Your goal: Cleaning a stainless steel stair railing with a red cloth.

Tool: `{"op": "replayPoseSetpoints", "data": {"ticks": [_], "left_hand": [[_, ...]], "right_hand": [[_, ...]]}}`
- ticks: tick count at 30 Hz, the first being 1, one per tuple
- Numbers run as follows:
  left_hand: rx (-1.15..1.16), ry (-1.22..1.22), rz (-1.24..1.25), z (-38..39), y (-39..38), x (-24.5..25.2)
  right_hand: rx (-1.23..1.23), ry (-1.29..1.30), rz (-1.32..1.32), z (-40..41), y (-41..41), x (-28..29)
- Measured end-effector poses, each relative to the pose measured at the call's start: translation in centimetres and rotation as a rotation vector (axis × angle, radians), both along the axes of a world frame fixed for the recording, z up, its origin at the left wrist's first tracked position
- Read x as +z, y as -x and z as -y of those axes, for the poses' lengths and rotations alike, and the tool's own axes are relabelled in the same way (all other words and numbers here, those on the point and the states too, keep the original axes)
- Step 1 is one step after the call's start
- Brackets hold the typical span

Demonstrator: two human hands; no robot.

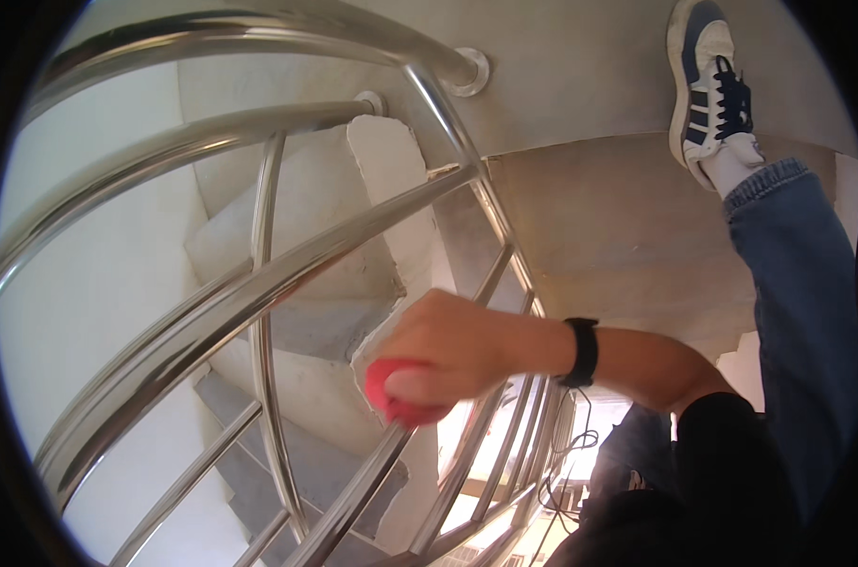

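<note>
My right hand [443,354] is closed around a soft red cloth or pad [383,372], with the thumb pressed over it. The red piece rests on a slanting stainless-steel railing bar [358,489], at that bar's visible upper end. A black wristband [581,352] circles the right wrist. The hand and cloth look slightly blurred. My left hand is out of view. Beyond the hand, a thick polished rail [258,298] runs from lower left to a post [443,117].
Grey stair steps [308,241] with a rough white edge [393,198] descend behind the railing. An upper handrail [230,32] ends at a wall flange [471,71]. My sneaker [709,92] stands on the grey surface at upper right. Dark cables [581,439] hang below the forearm.
</note>
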State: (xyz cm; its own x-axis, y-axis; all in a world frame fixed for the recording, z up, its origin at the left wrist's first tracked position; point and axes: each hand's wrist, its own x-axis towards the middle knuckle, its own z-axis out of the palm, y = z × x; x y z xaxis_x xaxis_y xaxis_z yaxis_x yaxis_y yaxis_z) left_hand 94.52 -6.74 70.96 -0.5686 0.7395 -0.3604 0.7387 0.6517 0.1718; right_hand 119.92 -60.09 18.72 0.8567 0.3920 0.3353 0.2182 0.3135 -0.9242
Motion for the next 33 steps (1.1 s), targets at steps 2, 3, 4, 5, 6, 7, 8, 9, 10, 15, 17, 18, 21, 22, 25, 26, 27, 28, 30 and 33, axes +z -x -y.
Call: {"op": "replayPoseSetpoints", "data": {"ticks": [2, 3, 4, 5, 6, 7, 8, 9, 10, 15, 17, 18, 21, 22, 25, 26, 27, 28, 30, 33], "left_hand": [[-0.016, -0.023, 0.000, 0.8, 0.1, 1.6], [-0.031, -0.025, 0.005, 1.0, -0.3, 1.7], [-0.051, -0.021, 0.014, 0.9, -1.0, 1.1], [-0.067, -0.015, 0.023, 0.8, -1.2, 0.4], [-0.084, -0.007, 0.033, 0.7, -1.5, -0.3], [-0.102, 0.002, 0.043, 0.5, -1.9, -1.1], [-0.117, -0.007, 0.057, 0.3, -2.1, -1.5], [-0.130, -0.008, 0.059, 0.2, -2.7, -1.3], [-0.133, -0.011, 0.034, 0.4, -3.3, -1.2], [-0.178, -0.012, 0.021, 0.8, -3.1, -0.3], [-0.219, 0.013, 0.030, 0.5, -4.4, -1.8], [-0.244, 0.039, 0.033, 0.1, -5.5, -3.3], [-0.310, 0.061, 0.064, -0.7, -8.2, -6.3], [-0.322, 0.060, 0.069, -0.9, -8.6, -6.8], [-0.310, 0.024, 0.035, 0.3, -6.4, -3.0], [-0.318, 0.015, 0.046, 0.5, -6.2, -3.2], [-0.323, 0.000, 0.051, 0.8, -5.6, -2.4], [-0.327, -0.017, 0.058, 1.2, -5.0, -1.5], [-0.368, -0.015, 0.077, 1.4, -6.2, -1.4], [-0.412, -0.020, 0.133, 1.4, -6.8, -3.2]], "right_hand": [[0.033, -0.067, -0.170, 0.9, 0.6, -2.9], [0.135, -0.114, -0.306, 2.0, 0.4, -4.6], [0.123, -0.110, -0.300, 1.9, 0.1, -6.4], [0.208, -0.017, -0.323, 1.7, -0.4, -7.3], [0.292, 0.078, -0.346, 2.0, -0.7, -7.6], [0.287, 0.056, -0.271, 1.5, 0.0, -6.6], [0.289, 0.019, -0.188, 0.5, -0.3, -2.9], [0.198, -0.057, -0.045, 0.5, -0.8, 0.5], [0.156, -0.018, -0.012, 0.3, -1.1, 2.2], [0.272, -0.152, -0.220, 2.1, -0.6, -0.7], [0.353, -0.249, -0.631, 1.8, 0.8, -7.9], [0.333, -0.137, -0.625, 3.0, 0.8, -10.9], [0.372, -0.070, -0.418, 0.6, 0.3, -7.8], [0.213, -0.020, -0.186, -0.3, -0.3, -4.1], [0.091, -0.045, 0.012, 0.1, -0.2, 2.9], [0.088, -0.086, 0.025, 0.4, -1.0, 2.6], [0.166, -0.139, -0.102, 0.9, -1.0, 1.4], [0.247, -0.193, -0.225, 1.6, -0.5, -0.8], [0.290, -0.239, -0.569, 1.8, 1.1, -10.4], [0.407, 0.123, -0.639, 2.7, -0.2, -9.6]]}}
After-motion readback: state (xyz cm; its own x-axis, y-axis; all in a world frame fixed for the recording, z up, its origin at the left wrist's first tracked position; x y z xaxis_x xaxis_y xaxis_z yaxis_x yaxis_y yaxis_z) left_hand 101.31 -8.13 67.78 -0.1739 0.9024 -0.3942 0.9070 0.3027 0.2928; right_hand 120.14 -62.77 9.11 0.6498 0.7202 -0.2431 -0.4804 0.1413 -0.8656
